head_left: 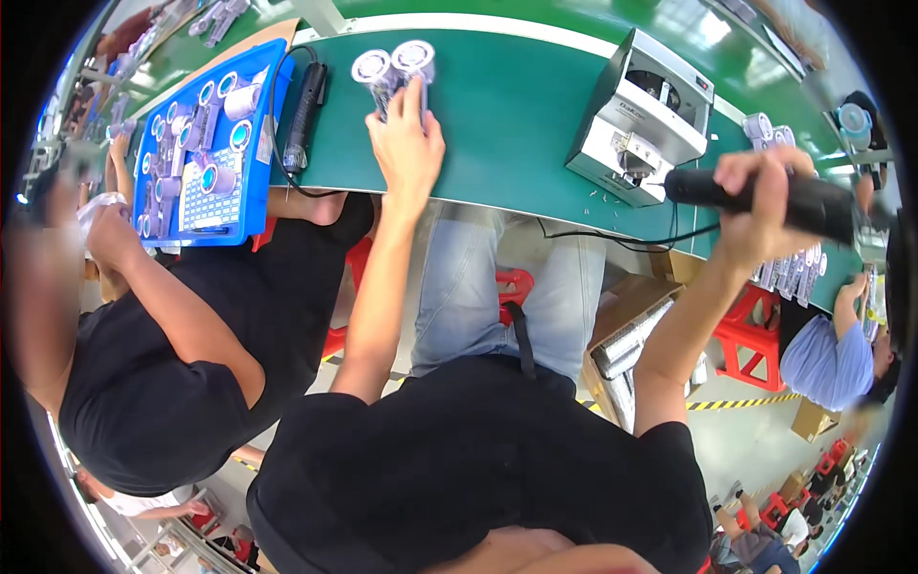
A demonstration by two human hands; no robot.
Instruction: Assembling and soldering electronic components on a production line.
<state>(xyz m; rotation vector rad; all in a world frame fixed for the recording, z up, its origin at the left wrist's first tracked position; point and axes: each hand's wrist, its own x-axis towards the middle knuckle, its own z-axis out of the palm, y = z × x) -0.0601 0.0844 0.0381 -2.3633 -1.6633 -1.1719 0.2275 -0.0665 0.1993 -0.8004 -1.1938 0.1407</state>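
Observation:
Two pale handheld devices with round, fan-like heads lie side by side near the far edge of the green worktop. My left hand (407,148) reaches over them. Its fingers close around the handle of the right handheld fan (414,59); the left handheld fan (371,67) lies against it, its handle partly behind my fingers. My right hand (760,206) is raised at the right, wrapped around a thick black electric screwdriver (703,187). The tool is nearly level, its narrower end by the screw feeder (626,143), a white and black box; a cable hangs nearby.
A blue tray (256,196) with several similar devices stands at the left, beside another black electric screwdriver (306,115). Loose screws lie by the feeder. More devices (789,273) lie farther right. Co-workers sit on both sides; an open carton (612,316) stands below the worktop (507,124).

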